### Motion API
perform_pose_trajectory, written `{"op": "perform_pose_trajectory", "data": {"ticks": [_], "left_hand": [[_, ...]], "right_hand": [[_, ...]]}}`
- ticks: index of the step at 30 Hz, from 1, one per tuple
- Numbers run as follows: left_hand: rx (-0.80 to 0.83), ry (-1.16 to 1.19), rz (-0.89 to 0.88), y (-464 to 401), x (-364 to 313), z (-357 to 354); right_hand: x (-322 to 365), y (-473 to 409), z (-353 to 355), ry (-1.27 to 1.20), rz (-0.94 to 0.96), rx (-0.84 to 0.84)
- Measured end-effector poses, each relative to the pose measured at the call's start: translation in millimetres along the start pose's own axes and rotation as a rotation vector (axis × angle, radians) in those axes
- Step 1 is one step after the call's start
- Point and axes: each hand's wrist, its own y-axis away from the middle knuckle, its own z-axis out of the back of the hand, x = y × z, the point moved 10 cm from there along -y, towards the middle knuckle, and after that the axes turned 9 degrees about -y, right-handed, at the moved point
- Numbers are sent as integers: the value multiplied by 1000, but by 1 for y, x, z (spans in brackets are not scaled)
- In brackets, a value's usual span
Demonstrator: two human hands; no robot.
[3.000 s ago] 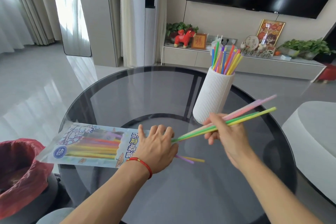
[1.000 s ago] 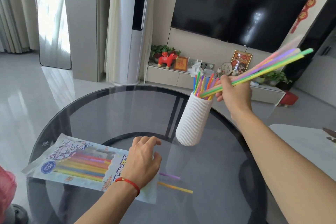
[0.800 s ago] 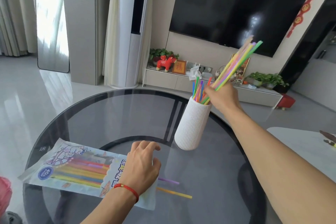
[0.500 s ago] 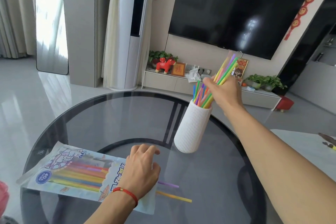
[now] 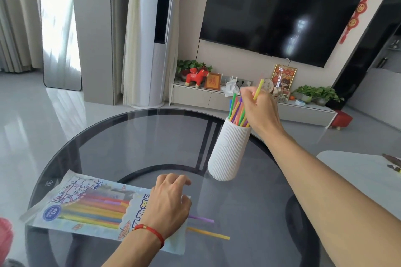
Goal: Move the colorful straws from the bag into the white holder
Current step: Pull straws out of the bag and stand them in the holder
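Note:
The ribbed white holder [image 5: 227, 154] stands on the round glass table [image 5: 130, 136], with several colourful straws [image 5: 236, 110] sticking out of its top. My right hand [image 5: 260, 110] is just above the holder's mouth, fingers closed around a yellow straw [image 5: 258, 89] that pokes up above them. The printed plastic bag [image 5: 86, 204] lies flat at the near left with several straws inside. My left hand [image 5: 169, 204] rests palm down on the bag's open end. A purple straw [image 5: 201, 219] and a yellow straw [image 5: 209, 233] stick out of the bag onto the glass.
A red bin bag [image 5: 5, 236] shows at the left edge. A white table [image 5: 364, 171] stands to the right. Behind the glass table is a low TV cabinet [image 5: 217, 97] with plants and ornaments.
My right hand carried the bundle of straws from near the bag up to the holder and lowered them in. The straws now stand much lower. My left hand stayed on the bag.

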Motion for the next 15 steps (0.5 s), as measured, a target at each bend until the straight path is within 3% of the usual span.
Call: {"op": "perform_pose_trajectory", "data": {"ticks": [3,5,9,12,15], "left_hand": [[7,-17,-16,-1,0,0],[14,-29,-31,-2,-1,0],[41,-86,-123,0,-9,0],[169,-246,-251,5,-14,-8],[409,-383,-277,15,1,-23]], "right_hand": [[18,2,19,-94,152,-142],[35,8,23,-8,304,-172],[29,22,-17,440,369,96],[23,26,-20,419,292,147],[41,37,-5,367,441,19]]}}
